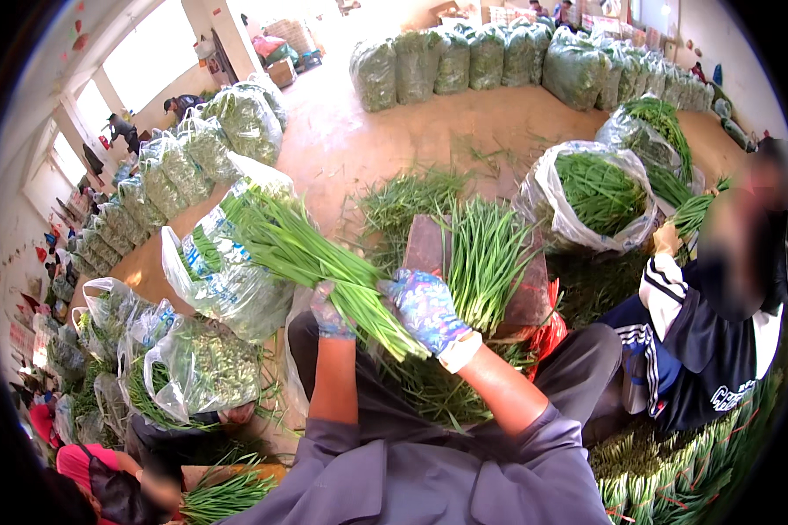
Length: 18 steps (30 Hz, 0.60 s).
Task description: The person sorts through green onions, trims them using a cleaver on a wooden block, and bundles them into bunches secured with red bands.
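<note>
A bunch of long green garlic chives (324, 254) lies slantwise across my lap, its leafy end up and to the left over a plastic bag. My left hand (333, 313), in a patterned glove, is closed around the bunch from the left. On the other side, my right hand (427, 308), in a blue patterned glove, grips it near the stem end; the fingertips are partly hidden by the leaves. Just beyond my right hand, a pile of chives (486, 258) rests on a low reddish-brown block (527, 297). Red plastic ties (550, 332) hang at the block's right side.
An open clear bag (236, 284) with chives stands at my left, near more filled bags (206, 367). Another open bag (534, 197) stands ahead right. A person (700, 297) sits close on my right, handling chives. Loose leaves (411, 206) litter the floor; filled sacks (451, 61) line the back.
</note>
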Each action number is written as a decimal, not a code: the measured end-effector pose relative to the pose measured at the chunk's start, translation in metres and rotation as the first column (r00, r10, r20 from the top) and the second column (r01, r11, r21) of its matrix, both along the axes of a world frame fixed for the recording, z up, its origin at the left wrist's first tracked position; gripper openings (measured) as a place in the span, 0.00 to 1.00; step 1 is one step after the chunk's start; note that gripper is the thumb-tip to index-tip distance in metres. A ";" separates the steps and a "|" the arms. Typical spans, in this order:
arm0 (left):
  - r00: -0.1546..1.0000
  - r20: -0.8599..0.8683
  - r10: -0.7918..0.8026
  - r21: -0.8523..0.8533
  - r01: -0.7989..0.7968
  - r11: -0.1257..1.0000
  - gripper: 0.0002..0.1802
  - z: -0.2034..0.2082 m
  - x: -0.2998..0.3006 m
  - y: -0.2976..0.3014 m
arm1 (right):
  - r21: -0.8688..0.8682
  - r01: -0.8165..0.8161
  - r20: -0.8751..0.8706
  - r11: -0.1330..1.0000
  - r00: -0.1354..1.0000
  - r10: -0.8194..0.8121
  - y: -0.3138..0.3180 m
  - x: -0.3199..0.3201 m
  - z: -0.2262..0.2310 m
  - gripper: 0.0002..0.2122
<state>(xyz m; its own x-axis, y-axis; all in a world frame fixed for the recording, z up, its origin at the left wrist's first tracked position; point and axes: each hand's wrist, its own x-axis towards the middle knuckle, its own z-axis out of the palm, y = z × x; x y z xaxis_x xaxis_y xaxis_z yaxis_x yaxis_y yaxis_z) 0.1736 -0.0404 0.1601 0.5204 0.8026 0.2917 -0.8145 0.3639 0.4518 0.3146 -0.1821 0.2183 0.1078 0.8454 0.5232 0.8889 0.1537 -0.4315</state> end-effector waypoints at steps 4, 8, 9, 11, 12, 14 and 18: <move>0.999 -0.030 0.010 -0.003 -0.010 1.000 0.42 0.000 -0.006 -0.005 | 0.072 -0.075 -0.209 0.995 0.974 0.088 -0.010 -0.001 0.003 0.07; 0.962 0.176 -0.210 -0.039 0.220 0.975 0.28 0.007 -0.005 0.001 | 0.295 -0.249 -0.836 0.923 0.400 0.375 -0.023 0.011 -0.007 0.06; 0.945 0.224 -0.240 -0.050 0.257 0.965 0.26 0.009 -0.008 0.005 | 0.206 -0.276 -0.817 0.939 0.480 0.321 -0.040 0.022 0.009 0.07; 0.895 0.318 -0.314 -0.079 0.355 0.932 0.22 0.011 -0.008 0.006 | 0.490 -0.254 -0.869 0.834 -0.067 0.490 -0.052 0.028 -0.007 0.07; 0.995 0.088 -0.040 -0.200 0.057 0.978 0.21 -0.018 -0.026 0.032 | 0.563 -0.336 -0.826 0.755 -0.187 0.532 -0.058 0.033 -0.010 0.07; 0.984 0.175 -0.020 -0.146 0.047 0.988 0.22 -0.027 -0.034 0.042 | 0.447 -0.525 -0.887 0.725 -0.151 0.437 -0.079 0.052 -0.010 0.05; 0.980 0.197 0.015 -0.116 0.008 0.993 0.25 -0.015 -0.019 0.028 | -0.356 -0.690 -0.838 0.630 0.534 0.111 -0.095 0.091 -0.030 0.13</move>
